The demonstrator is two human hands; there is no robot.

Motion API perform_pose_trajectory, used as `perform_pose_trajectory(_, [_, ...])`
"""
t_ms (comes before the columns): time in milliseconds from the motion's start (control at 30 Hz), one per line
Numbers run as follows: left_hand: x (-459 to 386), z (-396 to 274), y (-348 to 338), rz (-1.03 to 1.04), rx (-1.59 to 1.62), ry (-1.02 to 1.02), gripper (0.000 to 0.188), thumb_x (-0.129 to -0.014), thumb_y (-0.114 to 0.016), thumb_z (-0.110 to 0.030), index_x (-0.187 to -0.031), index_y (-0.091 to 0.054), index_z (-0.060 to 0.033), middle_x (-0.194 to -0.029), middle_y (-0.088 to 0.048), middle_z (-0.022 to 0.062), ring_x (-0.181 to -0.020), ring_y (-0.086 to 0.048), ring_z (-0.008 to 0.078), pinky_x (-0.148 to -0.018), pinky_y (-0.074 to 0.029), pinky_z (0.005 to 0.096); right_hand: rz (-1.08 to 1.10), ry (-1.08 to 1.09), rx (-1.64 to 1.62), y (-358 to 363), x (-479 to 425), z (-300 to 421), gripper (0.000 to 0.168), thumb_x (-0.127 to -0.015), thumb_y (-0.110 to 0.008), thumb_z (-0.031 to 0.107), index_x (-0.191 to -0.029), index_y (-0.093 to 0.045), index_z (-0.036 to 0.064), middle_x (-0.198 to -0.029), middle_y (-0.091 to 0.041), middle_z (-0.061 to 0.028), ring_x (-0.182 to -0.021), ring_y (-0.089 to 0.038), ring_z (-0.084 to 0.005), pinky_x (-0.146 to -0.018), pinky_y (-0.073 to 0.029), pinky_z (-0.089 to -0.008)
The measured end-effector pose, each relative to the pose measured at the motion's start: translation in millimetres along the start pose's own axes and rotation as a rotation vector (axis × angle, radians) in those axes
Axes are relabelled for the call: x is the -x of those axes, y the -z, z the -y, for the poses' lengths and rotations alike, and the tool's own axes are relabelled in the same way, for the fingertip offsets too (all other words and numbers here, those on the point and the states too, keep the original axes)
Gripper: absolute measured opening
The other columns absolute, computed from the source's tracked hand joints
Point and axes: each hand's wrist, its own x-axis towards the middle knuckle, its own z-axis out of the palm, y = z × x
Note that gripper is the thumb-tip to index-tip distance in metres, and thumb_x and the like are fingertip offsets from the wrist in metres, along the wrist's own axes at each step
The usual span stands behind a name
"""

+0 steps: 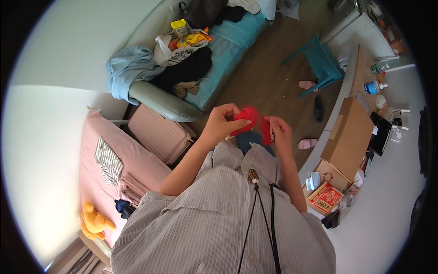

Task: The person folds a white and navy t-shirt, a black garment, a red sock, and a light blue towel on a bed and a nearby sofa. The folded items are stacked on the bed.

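My left hand (221,122) grips a bunched red cloth item (248,118), thumb laid across it. A second red cloth item (264,130), with a pale patterned part, hangs from the fingers of my right hand (280,132). A narrow gap shows between the two red pieces. They may be small garments such as socks, but their full shape is hidden by folds and fingers. Both hands are held up in front of my striped shirt (219,205), over the brown floor (260,78).
Ahead on the left is a sofa (164,99) piled with clothes and bags. A pink suitcase (157,130) stands by the pink bed (99,137). To the right are a teal plastic chair (323,63), pink slippers (307,144) and a desk holding a cardboard box (349,130).
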Motion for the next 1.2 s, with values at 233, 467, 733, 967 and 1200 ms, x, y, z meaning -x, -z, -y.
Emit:
perform_pose_trajectory(233, [-65,-14,-9,-0.019,-0.223,-0.084,0.017,-0.076,-0.074,-0.010,-0.075,-0.059,-0.0008,-0.061,-0.057,0.0005,-0.050,-0.049,0.0043,-0.044,-0.034,0.0180,0.164,0.343,0.222,-6,-63,65,0.011,-0.084,-0.066,0.012,-0.088,-0.066,0.002,-0.075,-0.059,0.0005,-0.062,-0.052,-0.0050,-0.054,-0.039,-0.0197])
perform_pose_trajectory(467, [-110,-42,11,0.056,-0.629,-0.115,0.024,-0.072,-0.077,-0.016,-0.075,-0.060,-0.0001,-0.057,-0.057,0.0065,-0.049,-0.054,0.0092,-0.046,-0.039,0.0240,-0.127,0.171,-0.003,-8,-81,73,0.008,-0.082,-0.066,0.009,-0.083,-0.065,0.002,-0.074,-0.061,-0.0016,-0.066,-0.056,-0.0056,-0.058,-0.043,-0.0202])
perform_pose_trajectory(733, [-147,-70,5,0.336,-0.895,-0.416,0.027,-0.068,-0.075,-0.022,-0.074,-0.060,-0.0011,-0.065,-0.058,0.0120,-0.059,-0.057,0.0292,-0.053,-0.044,0.0360,-0.161,0.304,0.328,-29,-94,88,0.011,-0.081,-0.067,0.010,-0.087,-0.066,0.001,-0.071,-0.062,-0.0022,-0.061,-0.056,-0.0060,-0.054,-0.043,-0.0209])
perform_pose_trajectory(967, [-161,-73,15,0.279,-0.728,-0.553,0.026,-0.073,-0.076,-0.015,-0.070,-0.056,0.0004,-0.062,-0.053,0.0076,-0.052,-0.046,0.0164,-0.049,-0.038,0.0293,-0.217,-0.090,-0.550,-23,-107,83,0.013,-0.089,-0.056,0.014,-0.090,-0.062,0.002,-0.064,-0.056,0.0025,-0.047,-0.044,-0.0041,-0.042,-0.032,-0.0209])
perform_pose_trajectory(1200, [-170,-79,15,0.191,-0.624,-0.350,0.015,-0.077,-0.071,-0.007,-0.073,-0.059,0.0007,-0.071,-0.059,0.0055,-0.062,-0.057,0.0117,-0.056,-0.045,0.0231,-0.184,-0.062,-0.403,-31,-115,89,0.014,-0.090,-0.057,0.015,-0.092,-0.063,0.002,-0.067,-0.057,0.0034,-0.050,-0.046,-0.0025,-0.044,-0.033,-0.0191])
